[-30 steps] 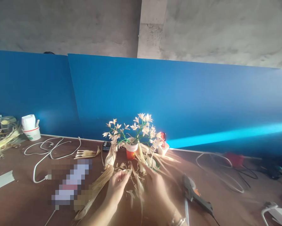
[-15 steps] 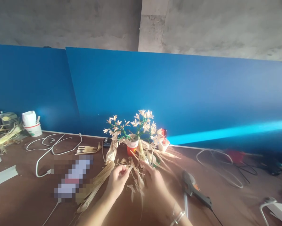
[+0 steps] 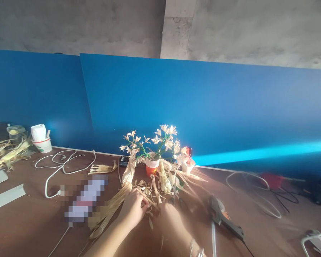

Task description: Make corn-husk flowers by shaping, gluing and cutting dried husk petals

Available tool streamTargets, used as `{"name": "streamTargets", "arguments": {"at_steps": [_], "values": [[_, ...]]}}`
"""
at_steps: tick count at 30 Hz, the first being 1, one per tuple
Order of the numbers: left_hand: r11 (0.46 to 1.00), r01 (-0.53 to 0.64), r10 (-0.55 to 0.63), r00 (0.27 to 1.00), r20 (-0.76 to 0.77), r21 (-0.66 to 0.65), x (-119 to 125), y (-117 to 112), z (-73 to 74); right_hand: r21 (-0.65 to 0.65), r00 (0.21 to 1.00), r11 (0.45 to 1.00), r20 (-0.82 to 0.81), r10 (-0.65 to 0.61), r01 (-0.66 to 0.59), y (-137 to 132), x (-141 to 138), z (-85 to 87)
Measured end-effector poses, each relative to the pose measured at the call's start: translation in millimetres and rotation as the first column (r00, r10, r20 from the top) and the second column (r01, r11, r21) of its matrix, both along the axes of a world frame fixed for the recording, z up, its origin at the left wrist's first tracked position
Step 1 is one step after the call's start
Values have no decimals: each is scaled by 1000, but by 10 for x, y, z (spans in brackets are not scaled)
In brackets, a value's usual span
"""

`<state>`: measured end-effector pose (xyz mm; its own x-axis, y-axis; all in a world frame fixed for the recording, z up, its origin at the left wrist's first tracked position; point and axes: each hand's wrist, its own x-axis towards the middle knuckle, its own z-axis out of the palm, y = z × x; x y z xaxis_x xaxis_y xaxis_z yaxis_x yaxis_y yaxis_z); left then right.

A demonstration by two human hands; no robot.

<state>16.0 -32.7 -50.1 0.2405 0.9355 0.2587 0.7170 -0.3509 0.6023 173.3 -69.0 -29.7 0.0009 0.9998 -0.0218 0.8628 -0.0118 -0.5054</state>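
Note:
My left hand [image 3: 133,208] rests on the brown table with its fingers curled and pinched on a thin dried husk strip [image 3: 147,199] among loose husk pieces [image 3: 160,184]. My right hand [image 3: 172,217] lies just right of it, its fingers blurred and folded under. Behind both stands an orange paper cup [image 3: 151,166] holding a handmade bouquet of pale husk flowers [image 3: 157,141] on green stems.
A black glue gun [image 3: 225,217] lies to the right of my hands. White cables [image 3: 66,166] loop at the left, more cables [image 3: 254,189] at the right. A white cup [image 3: 42,141] and a husk pile [image 3: 5,153] sit far left. A blue partition [image 3: 203,107] backs the table.
My right hand has drawn back toward me and folded its fingers. My left hand has stayed over the husk pieces, still pinching. The view shifted slightly.

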Motion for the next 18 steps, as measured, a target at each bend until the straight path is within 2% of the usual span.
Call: {"name": "streamTargets", "arguments": {"at_steps": [3, 6, 8, 11, 13, 16, 18], "values": [[1000, 31, -30, 997, 71, -6, 0, -19, 55, -32, 997, 999, -78, -17, 15, 26, 68, 75], [997, 73, -77, 971, 225, 29, 21, -43, 136, 9, 954, 1000, -300, -7, 10, 64, 138, 137], [996, 88, -83, 935, 345, 1, 49, -57, 183, 4, 871, 1000, -492, -13, 17, 89, 160, 131], [980, 148, -63, 864, 499, -133, 102, -75, 230, -35, 698, 999, -716, -25, 0, 114, 148, 85], [969, 171, -41, 824, 565, -178, 133, -89, 255, -36, 630, 999, -777, -18, -17, 120, 129, 65], [970, 156, -6, 783, 621, -187, 159, -120, 307, -23, 578, 999, -816, 0, -33, 124, 117, 73], [944, 219, 0, 746, 666, -246, 166, -148, 348, 14, 533, 999, -846, 31, -36, 126, 123, 82]]}}
